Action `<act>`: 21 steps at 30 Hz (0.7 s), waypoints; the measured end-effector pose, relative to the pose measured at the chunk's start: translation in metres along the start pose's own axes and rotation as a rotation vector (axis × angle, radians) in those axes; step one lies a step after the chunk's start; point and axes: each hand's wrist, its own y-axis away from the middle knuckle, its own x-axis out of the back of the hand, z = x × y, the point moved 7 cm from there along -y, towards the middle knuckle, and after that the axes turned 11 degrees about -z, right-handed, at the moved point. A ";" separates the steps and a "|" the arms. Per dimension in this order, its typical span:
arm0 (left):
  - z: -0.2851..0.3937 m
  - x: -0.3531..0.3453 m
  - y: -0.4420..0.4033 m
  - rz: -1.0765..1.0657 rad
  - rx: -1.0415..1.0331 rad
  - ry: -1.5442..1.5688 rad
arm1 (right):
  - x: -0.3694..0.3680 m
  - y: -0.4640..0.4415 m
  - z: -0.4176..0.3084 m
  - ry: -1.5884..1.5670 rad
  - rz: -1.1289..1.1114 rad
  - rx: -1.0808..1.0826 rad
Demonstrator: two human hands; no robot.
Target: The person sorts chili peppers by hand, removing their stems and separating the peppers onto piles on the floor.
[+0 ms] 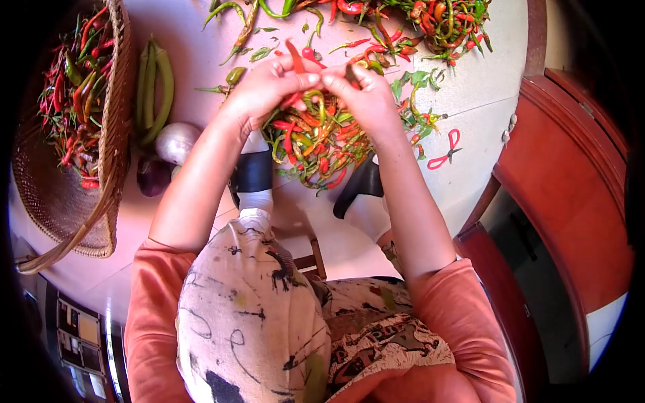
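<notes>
Tiled floor (480, 138) | basket (106, 144) 10 o'clock | scissors (453, 140) 2 o'clock | left hand (265, 91) pinches red chili (294, 56) | right hand (366, 95): grip unclear

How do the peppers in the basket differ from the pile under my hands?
The peppers in the basket sit within woven walls; the pile under your left hand and right hand spreads loose on the floor. The basket's peppers look redder overall; the pile shows more orange and brown. Both are tangled heaps of slim peppers.
</notes>
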 end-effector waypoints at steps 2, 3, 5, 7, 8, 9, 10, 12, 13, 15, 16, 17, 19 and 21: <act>0.007 0.019 0.004 0.116 -0.020 -0.013 | 0.017 -0.014 0.020 0.298 0.200 0.244; 0.001 0.015 0.008 0.104 -0.008 0.049 | 0.017 0.005 0.022 0.323 0.198 0.180; 0.020 0.033 0.014 0.134 -0.094 0.076 | -0.012 0.004 0.012 0.931 0.057 0.225; 0.027 0.040 0.018 0.105 -0.128 0.111 | -0.018 0.000 0.016 0.968 0.045 0.166; 0.030 0.040 0.019 0.074 -0.160 0.172 | -0.019 -0.005 0.020 1.056 0.063 0.138; 0.031 0.039 0.021 0.045 -0.186 0.239 | -0.020 -0.007 0.024 1.143 0.074 0.102; 0.026 0.037 0.020 0.009 -0.190 0.296 | -0.023 -0.005 0.024 1.166 0.092 0.148; 0.022 0.037 0.023 0.033 -0.210 0.368 | -0.023 -0.003 0.023 1.086 0.072 0.196; 0.021 0.035 0.024 0.024 -0.217 0.390 | -0.023 -0.001 0.020 1.006 0.054 0.242; 0.021 0.031 0.026 0.004 -0.223 0.420 | -0.017 0.004 0.011 0.936 0.048 0.268; 0.022 0.028 0.027 -0.014 -0.230 0.447 | -0.014 0.008 0.005 0.863 0.043 0.296; 0.022 0.026 0.028 -0.015 -0.231 0.449 | -0.012 0.012 0.002 0.866 0.043 0.295; 0.020 0.026 0.029 0.026 -0.215 0.425 | 0.000 0.015 0.015 0.321 -0.007 0.103; 0.019 0.026 0.027 0.054 -0.194 0.359 | 0.005 0.019 0.019 0.167 0.000 0.115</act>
